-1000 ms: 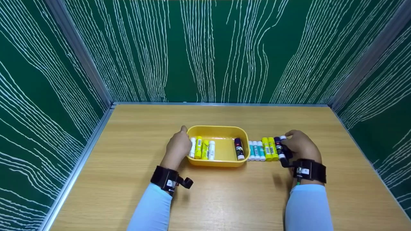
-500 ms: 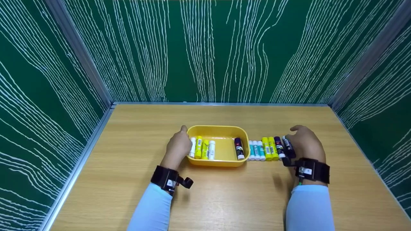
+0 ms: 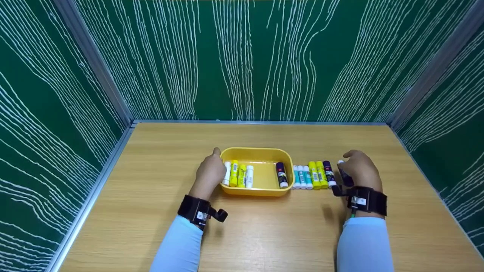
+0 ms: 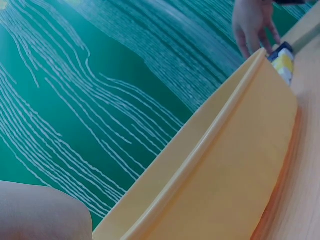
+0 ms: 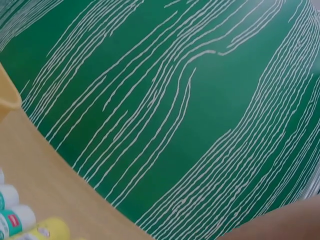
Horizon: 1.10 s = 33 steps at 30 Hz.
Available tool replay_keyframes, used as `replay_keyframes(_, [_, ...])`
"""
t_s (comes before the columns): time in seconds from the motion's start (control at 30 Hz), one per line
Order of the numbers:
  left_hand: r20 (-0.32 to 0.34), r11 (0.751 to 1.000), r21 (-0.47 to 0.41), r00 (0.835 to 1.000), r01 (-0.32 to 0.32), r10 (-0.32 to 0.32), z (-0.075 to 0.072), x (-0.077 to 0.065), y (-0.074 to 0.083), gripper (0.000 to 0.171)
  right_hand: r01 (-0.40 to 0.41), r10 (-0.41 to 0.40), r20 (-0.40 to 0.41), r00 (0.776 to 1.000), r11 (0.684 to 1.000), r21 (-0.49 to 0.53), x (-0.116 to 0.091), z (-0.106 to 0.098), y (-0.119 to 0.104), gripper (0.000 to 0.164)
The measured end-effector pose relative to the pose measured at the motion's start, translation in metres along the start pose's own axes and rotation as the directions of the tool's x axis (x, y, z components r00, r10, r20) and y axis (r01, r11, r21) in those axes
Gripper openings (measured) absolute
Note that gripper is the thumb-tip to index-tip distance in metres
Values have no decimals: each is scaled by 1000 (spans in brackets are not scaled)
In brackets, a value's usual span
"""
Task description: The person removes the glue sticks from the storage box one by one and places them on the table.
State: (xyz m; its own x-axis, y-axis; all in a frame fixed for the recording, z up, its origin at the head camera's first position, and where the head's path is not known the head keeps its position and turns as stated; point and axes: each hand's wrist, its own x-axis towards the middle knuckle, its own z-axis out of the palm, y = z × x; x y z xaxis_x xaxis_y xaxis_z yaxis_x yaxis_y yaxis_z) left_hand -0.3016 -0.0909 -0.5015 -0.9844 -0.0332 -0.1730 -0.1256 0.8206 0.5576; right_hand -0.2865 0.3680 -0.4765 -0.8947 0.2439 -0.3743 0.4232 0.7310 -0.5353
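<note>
My left hand (image 3: 210, 172) holds the left end of a yellow plastic bin (image 3: 261, 192) at its rim. Inside the bin lie white and yellow glue sticks (image 3: 234, 173) at the left and one dark glue stick (image 3: 281, 175) at the right. To the right of the bin, a row of teal-and-white, yellow and dark glue sticks (image 3: 314, 175) lies side by side on the table. My right hand (image 3: 361, 170) pinches another dark glue stick (image 3: 345, 176), slightly tilted and a small gap away from the row; the hand hides part of it.
The wooden table (image 3: 261, 234) is enclosed by green walls (image 3: 261, 60) with white wavy lines at the back and both sides. A metal strip (image 3: 181, 121) runs along its back edge. Black camera bands (image 3: 366, 201) sit on both wrists.
The right hand has moved a little to the right with the dark glue stick, opening a gap between it and the row. The left hand and the bin have stayed in place.
</note>
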Motion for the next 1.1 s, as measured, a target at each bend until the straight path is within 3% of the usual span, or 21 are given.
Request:
replay_keyframes(0.17, [-4, 1000, 3, 1000, -2, 2, 0, 0, 0, 53, 13, -13, 7, 1000, 1000, 18, 2, 2, 5, 60])
replay_keyframes(0.37, [4, 1000, -7, 1000, 7, -7, 0, 0, 0, 54, -96, 84, 72, 994, 977, 191, 4, 11, 2, 52])
replay_keyframes(0.5, [10, 1000, -12, 1000, 13, -13, 0, 1, 0, 54, -134, 108, 116, 987, 959, 249, 5, 14, -1, 49])
replay_keyframes(0.67, [8, 1000, -14, 1000, 18, -18, -1, 0, 0, 55, -121, 88, 127, 988, 951, 283, 6, 13, 0, 50])
replay_keyframes(0.9, [12, 999, -20, 1000, 27, -26, -1, 0, 1, 58, -65, 32, 130, 991, 964, 258, 8, 11, 3, 57])
replay_keyframes(1.1, [25, 999, -25, 999, 44, -43, -1, 1, 2, 58, -125, 77, 153, 985, 934, 334, 9, 12, 1, 58])
